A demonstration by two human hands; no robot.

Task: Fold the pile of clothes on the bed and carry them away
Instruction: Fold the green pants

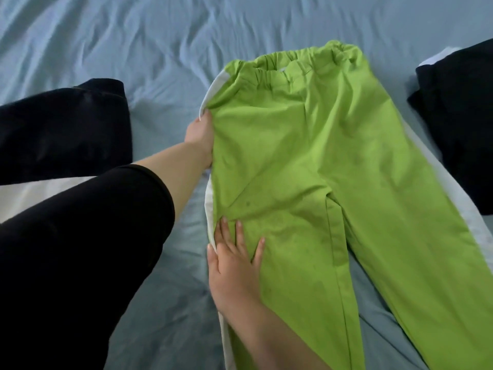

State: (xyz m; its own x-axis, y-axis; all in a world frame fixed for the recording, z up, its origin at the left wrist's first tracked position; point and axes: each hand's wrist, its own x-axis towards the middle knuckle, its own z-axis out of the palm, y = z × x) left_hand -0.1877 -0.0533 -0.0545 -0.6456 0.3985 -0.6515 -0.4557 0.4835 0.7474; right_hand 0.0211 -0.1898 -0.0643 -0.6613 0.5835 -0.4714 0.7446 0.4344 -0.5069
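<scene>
Right hand (234,263) lies flat, fingers spread, on the near leg of the green trousers (306,156). Left hand (200,134) grips the trousers' side edge below the waistband, fingers hidden under the cloth. The trousers are spread on the blue sheet (133,36). Black clothes (66,124) lie on either side of the trousers.
</scene>
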